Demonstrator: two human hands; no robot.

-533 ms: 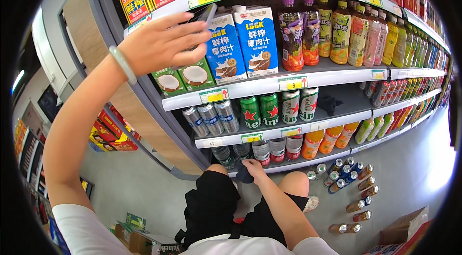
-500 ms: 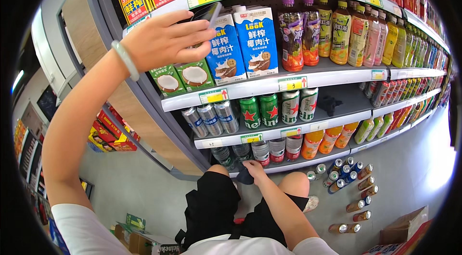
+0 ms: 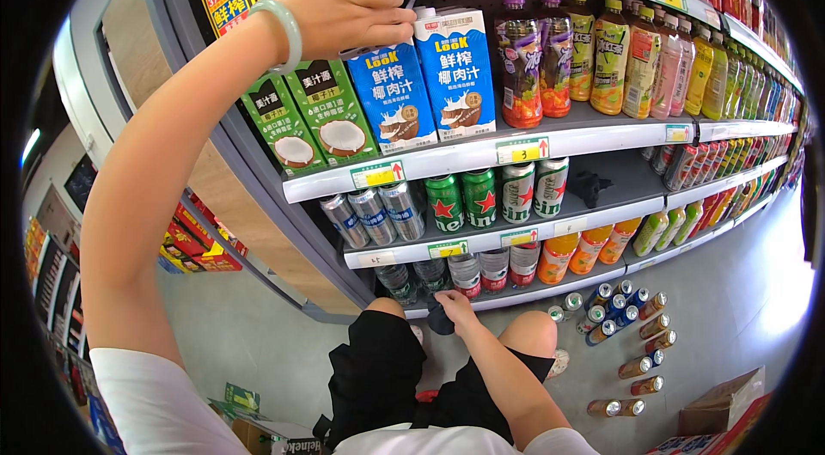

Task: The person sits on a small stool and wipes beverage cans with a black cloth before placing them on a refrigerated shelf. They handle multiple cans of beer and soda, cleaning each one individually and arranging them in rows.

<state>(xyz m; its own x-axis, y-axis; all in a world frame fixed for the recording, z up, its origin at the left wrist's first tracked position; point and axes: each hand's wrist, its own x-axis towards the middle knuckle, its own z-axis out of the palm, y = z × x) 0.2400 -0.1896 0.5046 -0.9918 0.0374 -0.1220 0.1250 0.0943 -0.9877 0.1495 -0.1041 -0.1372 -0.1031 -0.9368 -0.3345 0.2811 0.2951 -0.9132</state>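
Observation:
My left hand (image 3: 357, 15), reaching up with a pale bracelet at the wrist, is over the tops of the blue and white cartons (image 3: 395, 103). Its fingers lie close together over a dark, flat, phone-like slab (image 3: 361, 52), mostly hidden under the palm. Beside these cartons stand green coconut cartons (image 3: 335, 116). Low down between my knees, my right hand (image 3: 455, 309) is closed on a dark cloth (image 3: 440, 319). It is close to the clear bottles (image 3: 465, 273) on the bottom shelf.
Several cans (image 3: 604, 331) stand on the floor to the right of my knees. An open cardboard box (image 3: 722, 403) is at the lower right. A dark crumpled thing (image 3: 591, 187) lies on the can shelf. Bottles (image 3: 521, 64) stand right of the cartons.
My left hand has moved right and up, uncovering the green cartons' fronts; the dark slab is now mostly hidden beneath it. My right hand has barely moved with the cloth.

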